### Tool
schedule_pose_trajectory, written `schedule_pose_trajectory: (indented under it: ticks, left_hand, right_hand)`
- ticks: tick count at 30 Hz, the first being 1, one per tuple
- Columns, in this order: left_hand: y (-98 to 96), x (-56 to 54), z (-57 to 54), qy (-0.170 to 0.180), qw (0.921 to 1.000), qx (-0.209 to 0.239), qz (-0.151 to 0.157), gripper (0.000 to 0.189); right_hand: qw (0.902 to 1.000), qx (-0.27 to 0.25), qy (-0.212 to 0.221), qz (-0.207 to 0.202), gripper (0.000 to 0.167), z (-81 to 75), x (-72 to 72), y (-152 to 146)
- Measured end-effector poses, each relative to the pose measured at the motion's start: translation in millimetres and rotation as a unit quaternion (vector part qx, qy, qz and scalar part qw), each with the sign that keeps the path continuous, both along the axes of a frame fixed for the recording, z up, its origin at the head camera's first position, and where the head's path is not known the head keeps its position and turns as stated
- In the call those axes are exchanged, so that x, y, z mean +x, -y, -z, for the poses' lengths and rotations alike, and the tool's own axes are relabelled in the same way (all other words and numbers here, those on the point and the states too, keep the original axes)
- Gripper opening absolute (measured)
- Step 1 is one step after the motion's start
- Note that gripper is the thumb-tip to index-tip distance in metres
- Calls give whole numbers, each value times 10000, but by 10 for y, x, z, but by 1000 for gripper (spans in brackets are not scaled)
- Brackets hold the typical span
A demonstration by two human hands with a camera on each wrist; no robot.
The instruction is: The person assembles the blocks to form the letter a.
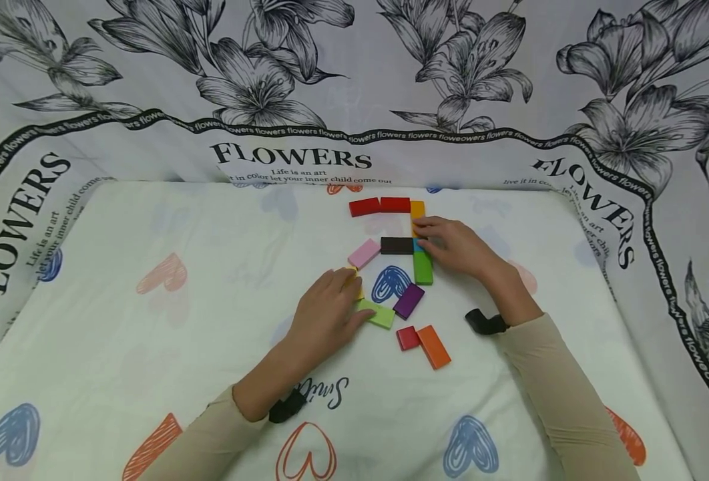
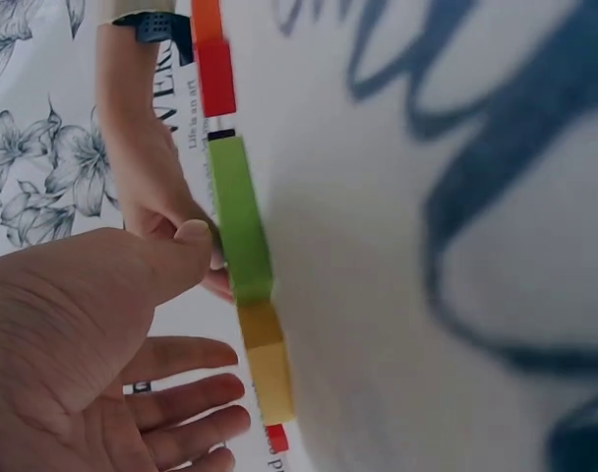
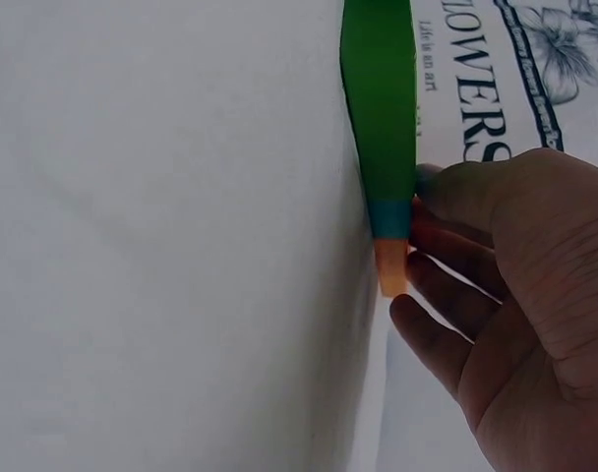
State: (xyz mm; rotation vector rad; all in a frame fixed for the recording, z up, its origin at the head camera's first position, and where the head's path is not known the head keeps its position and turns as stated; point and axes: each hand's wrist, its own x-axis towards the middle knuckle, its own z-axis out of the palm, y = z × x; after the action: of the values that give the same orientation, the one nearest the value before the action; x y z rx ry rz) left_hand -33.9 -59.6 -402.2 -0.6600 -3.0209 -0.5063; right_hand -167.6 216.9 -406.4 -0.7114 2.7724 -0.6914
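Observation:
Coloured rectangular blocks lie on the cloth in a winding figure. My left hand [image 1: 327, 310] rests at its left side, its thumb by the light green block [image 1: 381, 316] and its fingers partly covering the yellow block [image 1: 360, 292]. The left wrist view shows those fingers extended beside the row. On the other side, my right hand [image 1: 453, 247] touches the amber block [image 1: 417, 208] with its fingertips. Its thumb is at the small blue block [image 3: 389, 218], above the green block [image 1: 423, 268]. A black block [image 1: 396, 246], pink block [image 1: 364, 254] and purple block [image 1: 409, 301] lie between the hands.
Two red blocks [image 1: 395, 205] form the far end of the figure. Nearer me, a short red block [image 1: 408, 339] meets an orange block [image 1: 434, 347] at its corner. The white cloth [image 1: 210, 374] carries printed hearts, with a flower-printed border [image 1: 294, 153] behind.

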Motion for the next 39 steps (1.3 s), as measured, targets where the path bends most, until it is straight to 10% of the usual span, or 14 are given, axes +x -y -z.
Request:
schedule_pose_trajectory:
  ticks: [13, 23, 39]
  left_hand:
    - [-48, -24, 0, 257, 9996, -105, -79, 54]
    - [-83, -77, -42, 586, 9980, -80, -237, 54]
    - [-58, -77, -25, 108, 9999, -31, -46, 50]
  right_hand:
    - [9970, 700, -305, 82, 41, -44, 53, 100]
    - [9996, 1, -271, -101, 39, -150, 159, 146]
    - [9958, -101, -409, -818, 30, -259, 841, 271]
